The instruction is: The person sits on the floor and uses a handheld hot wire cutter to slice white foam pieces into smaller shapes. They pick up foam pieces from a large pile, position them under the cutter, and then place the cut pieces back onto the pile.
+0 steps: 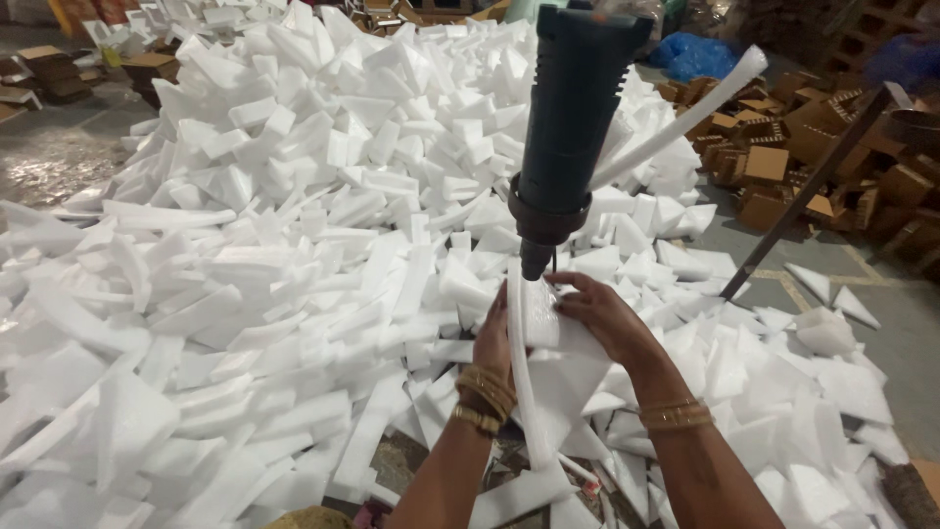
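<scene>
One dark heat gun (571,127) hangs nozzle-down; just beneath it, the left hand (493,338) and right hand (599,312) pinch one white foam piece (541,318) with fingers pressed together, amid one huge foam heap (294,216).

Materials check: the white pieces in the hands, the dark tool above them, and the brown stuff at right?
White piece held by the left hand and right hand: looks like soft polyethylene foam, matte, with bent, floppy strips. Dark tool: probably moulded plastic housing, dull sheen, vent slots; its nozzle may be metal. Brown pieces: likely corrugated cardboard, matte, folded edges.
</scene>
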